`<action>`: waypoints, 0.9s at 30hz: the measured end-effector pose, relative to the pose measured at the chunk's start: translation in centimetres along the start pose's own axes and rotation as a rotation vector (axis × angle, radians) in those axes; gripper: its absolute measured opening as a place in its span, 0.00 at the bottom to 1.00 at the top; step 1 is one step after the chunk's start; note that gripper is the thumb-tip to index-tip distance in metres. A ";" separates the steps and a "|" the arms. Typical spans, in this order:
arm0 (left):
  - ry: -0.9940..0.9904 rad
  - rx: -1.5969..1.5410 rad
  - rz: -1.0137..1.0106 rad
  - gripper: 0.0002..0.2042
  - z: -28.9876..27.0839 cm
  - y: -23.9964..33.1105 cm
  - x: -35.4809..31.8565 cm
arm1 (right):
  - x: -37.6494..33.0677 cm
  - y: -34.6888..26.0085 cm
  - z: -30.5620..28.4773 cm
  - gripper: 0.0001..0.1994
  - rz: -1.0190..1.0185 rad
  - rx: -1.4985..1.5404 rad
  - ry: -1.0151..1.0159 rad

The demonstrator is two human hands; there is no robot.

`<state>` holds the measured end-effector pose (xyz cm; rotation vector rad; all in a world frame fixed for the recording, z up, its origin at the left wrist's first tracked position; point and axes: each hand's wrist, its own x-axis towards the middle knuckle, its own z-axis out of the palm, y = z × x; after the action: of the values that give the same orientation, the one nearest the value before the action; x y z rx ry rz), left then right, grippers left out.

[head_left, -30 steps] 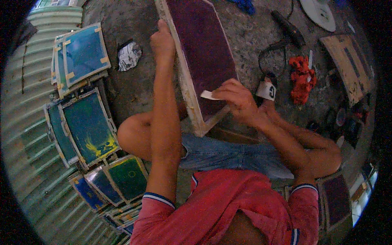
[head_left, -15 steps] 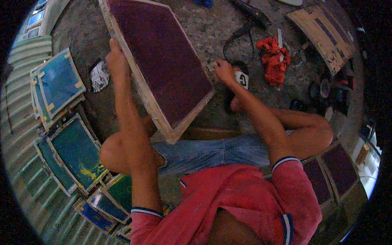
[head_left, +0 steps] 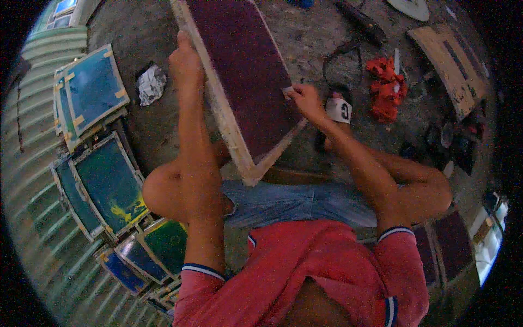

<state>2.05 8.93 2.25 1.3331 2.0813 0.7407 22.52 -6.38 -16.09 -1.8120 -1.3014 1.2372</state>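
Observation:
A wooden screen-printing frame (head_left: 248,76) with dark purple mesh stands tilted before me, its near corner above my shorts. My left hand (head_left: 187,61) is closed on its left wooden edge, the thumb pointing away along the side. At the opposite edge my right hand (head_left: 308,102) is pinched on a small pale piece (head_left: 288,92), too small to name, which touches the frame's right side. The frame's far end runs out of the picture.
Several finished-looking blue and green screens (head_left: 90,90) lean along the corrugated metal wall (head_left: 38,180) on the left. Crumpled foil (head_left: 151,84) lies on the floor. Right of my sandal (head_left: 339,110) are a red cloth (head_left: 385,90) and a stained board (head_left: 449,68).
My right hand has come up against the frame's right edge with the small pale piece; before, it was apart from it. The view has shifted, so the surroundings sit farther right.

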 end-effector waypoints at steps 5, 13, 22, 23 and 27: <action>0.004 0.004 0.025 0.36 0.5 0.8 -0.4 | -2.6 -4.8 -0.9 0.10 -0.016 0.035 -0.024; 0.048 -0.003 -0.029 0.34 0.7 -0.1 0.2 | -7.0 -11.4 -1.4 0.09 -0.281 0.199 0.006; 0.052 0.000 -0.070 0.35 -0.3 -0.9 0.7 | -9.5 -11.1 -3.7 0.15 -0.662 0.053 -0.240; 0.036 -0.024 -0.070 0.36 -0.1 -1.5 1.2 | -9.0 -8.8 -3.8 0.15 -0.638 0.023 -0.293; -0.033 -0.095 0.015 0.36 -0.5 -3.7 3.1 | -4.1 2.1 -2.2 0.10 0.005 -0.059 0.040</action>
<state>-1.68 10.37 -0.50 1.3015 1.9868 0.8082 24.97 -10.86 -15.59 -1.8723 -1.3254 1.1707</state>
